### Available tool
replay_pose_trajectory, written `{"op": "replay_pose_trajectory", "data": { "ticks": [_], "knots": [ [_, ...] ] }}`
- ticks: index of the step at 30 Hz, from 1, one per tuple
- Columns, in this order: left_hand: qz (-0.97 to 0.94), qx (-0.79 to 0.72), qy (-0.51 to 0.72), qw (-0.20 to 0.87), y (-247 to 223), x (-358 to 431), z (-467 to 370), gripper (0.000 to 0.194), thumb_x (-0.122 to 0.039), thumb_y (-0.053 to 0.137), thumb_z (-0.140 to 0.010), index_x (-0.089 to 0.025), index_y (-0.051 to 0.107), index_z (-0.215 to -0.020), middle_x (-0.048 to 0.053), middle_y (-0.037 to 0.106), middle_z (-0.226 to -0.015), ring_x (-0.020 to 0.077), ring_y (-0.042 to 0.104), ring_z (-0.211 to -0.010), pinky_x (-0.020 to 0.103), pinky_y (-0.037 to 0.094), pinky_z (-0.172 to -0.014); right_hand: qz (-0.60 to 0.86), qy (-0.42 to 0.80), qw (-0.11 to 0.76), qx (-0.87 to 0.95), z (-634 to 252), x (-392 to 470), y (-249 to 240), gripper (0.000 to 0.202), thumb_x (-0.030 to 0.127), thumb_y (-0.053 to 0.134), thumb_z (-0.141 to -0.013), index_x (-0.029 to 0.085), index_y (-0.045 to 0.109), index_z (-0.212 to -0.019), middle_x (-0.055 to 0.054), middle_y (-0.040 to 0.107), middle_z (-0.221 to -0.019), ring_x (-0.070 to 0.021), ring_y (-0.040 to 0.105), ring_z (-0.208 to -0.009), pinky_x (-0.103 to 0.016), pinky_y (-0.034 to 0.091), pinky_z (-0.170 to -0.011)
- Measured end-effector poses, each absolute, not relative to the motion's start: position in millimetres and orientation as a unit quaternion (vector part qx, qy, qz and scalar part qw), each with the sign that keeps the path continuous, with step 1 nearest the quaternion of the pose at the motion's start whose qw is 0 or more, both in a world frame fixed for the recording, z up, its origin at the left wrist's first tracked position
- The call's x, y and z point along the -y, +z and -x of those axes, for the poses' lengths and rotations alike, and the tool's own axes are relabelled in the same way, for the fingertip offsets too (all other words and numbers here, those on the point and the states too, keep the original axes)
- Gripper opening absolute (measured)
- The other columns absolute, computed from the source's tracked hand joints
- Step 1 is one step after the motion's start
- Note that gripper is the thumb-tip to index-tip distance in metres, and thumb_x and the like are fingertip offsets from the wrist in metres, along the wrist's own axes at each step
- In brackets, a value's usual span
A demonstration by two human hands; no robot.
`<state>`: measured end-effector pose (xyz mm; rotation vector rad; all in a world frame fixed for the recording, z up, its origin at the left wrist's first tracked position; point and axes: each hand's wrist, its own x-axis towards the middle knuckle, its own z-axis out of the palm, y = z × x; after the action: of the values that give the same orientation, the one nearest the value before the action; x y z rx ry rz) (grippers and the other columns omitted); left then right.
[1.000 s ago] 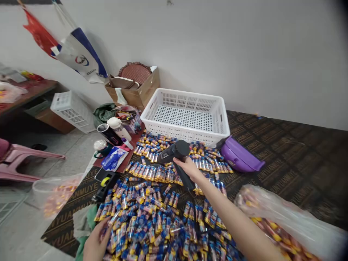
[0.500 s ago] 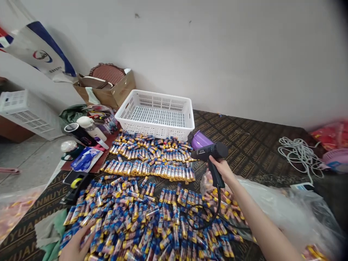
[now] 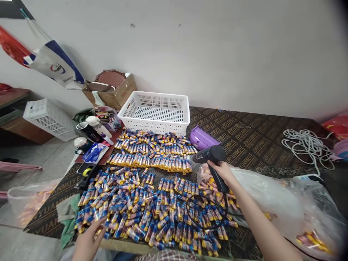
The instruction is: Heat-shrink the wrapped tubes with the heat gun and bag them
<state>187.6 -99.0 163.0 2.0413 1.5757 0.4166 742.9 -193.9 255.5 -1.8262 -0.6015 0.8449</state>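
Observation:
My right hand is wrapped round the handle of a black heat gun, its nozzle pointing left over the rows of tubes. A black cord loops down from the handle across the pile. My left hand is at the near left edge of the loose pile, thumb and fingers apart, fingertips at the tubes; nothing shows in it. Many small blue-and-yellow capped tubes lie jumbled in front of me. Beyond them, more tubes stand in tidy rows.
Behind the rows stands a white plastic basket, with a purple plastic container to its right. At left are a tape dispenser, bottles and a green cloth. Plastic bags and coiled white cord lie at right.
The view has shifted, showing more of the near table edge and the left side. My right hand still grips the heat gun; my left hand remains by the near left tubes.

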Motion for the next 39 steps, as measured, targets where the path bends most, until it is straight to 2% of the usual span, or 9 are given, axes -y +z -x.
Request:
{"op": "replay_pose_trajectory", "data": {
  "ticks": [7, 13, 22, 27, 32, 35, 39],
  "knots": [
    [-0.767, -0.563, 0.144, 0.272, 160.8, 121.2, -206.5, 0.043, -0.053, 0.049, -0.069, -0.022, 0.066, -0.094, 0.006, 0.07, -0.092, 0.0228, 0.066, -0.076, 0.033, 0.053, -0.07, 0.737, 0.372, 0.49, 0.281, -723.2, 218.2, 265.9, 0.039, 0.047, 0.065, -0.066, 0.012, 0.06, -0.08, -0.002, 0.062, -0.059, -0.0136, 0.054, -0.046, -0.025, 0.043, -0.043],
    [-0.766, -0.561, 0.147, 0.278, 169.4, 133.5, -217.7, 0.04, -0.049, 0.048, -0.073, -0.021, 0.065, -0.095, 0.007, 0.069, -0.091, 0.0222, 0.065, -0.08, 0.034, 0.052, -0.073, 0.719, 0.418, 0.484, 0.273, -703.7, 214.9, 270.3, 0.037, 0.05, 0.063, -0.067, 0.014, 0.058, -0.073, 0.0, 0.057, -0.049, -0.0145, 0.052, -0.041, -0.025, 0.041, -0.039],
    [-0.77, -0.55, 0.133, 0.296, 168.1, 133.9, -231.4, 0.039, -0.045, 0.045, -0.075, -0.02, 0.064, -0.097, 0.008, 0.068, -0.098, 0.0236, 0.064, -0.088, 0.036, 0.05, -0.079, 0.657, 0.461, 0.517, 0.298, -654.0, 166.7, 267.0, 0.036, 0.05, 0.066, -0.065, 0.015, 0.056, -0.068, -0.001, 0.058, -0.051, -0.0137, 0.054, -0.04, -0.023, 0.039, -0.036],
    [-0.808, -0.498, 0.069, 0.308, 179.5, 114.1, -273.7, 0.035, -0.039, 0.043, -0.078, -0.021, 0.063, -0.1, 0.007, 0.066, -0.104, 0.0232, 0.06, -0.097, 0.035, 0.047, -0.085, 0.637, 0.471, 0.534, 0.296, -639.4, 150.5, 256.7, 0.038, 0.053, 0.064, -0.066, 0.016, 0.057, -0.071, -0.002, 0.061, -0.059, -0.0136, 0.055, -0.043, -0.025, 0.044, -0.041],
    [-0.883, -0.386, 0.026, 0.265, 184.1, 68.5, -354.8, 0.033, -0.032, 0.041, -0.082, -0.02, 0.06, -0.107, 0.009, 0.062, -0.11, 0.0235, 0.056, -0.103, 0.036, 0.044, -0.088, 0.675, 0.425, 0.546, 0.255, -676.0, 196.2, 264.4, 0.037, 0.051, 0.065, -0.066, 0.016, 0.057, -0.072, -0.001, 0.061, -0.054, -0.0149, 0.055, -0.043, -0.024, 0.043, -0.039],
    [-0.924, -0.323, 0.041, 0.199, 179.1, 43.6, -425.4, 0.037, -0.031, 0.042, -0.083, -0.02, 0.053, -0.117, 0.012, 0.052, -0.125, 0.0254, 0.048, -0.115, 0.04, 0.04, -0.094, 0.729, 0.381, 0.537, 0.185, -705.6, 240.5, 273.3, 0.038, 0.052, 0.064, -0.067, 0.016, 0.06, -0.076, -0.003, 0.064, -0.056, -0.0188, 0.059, -0.047, -0.027, 0.046, -0.04],
    [-0.978, -0.168, 0.059, 0.106, 164.5, 27.6, -524.0, 0.055, -0.034, 0.045, -0.084, -0.024, 0.03, -0.135, 0.011, 0.025, -0.145, 0.0269, 0.025, -0.131, 0.045, 0.029, -0.102, 0.751, 0.337, 0.563, 0.081, -729.4, 283.2, 283.8, 0.046, 0.051, 0.068, -0.062, 0.016, 0.061, -0.093, -0.008, 0.071, -0.081, -0.0253, 0.066, -0.075, -0.03, 0.054, -0.061]
  ]
}}
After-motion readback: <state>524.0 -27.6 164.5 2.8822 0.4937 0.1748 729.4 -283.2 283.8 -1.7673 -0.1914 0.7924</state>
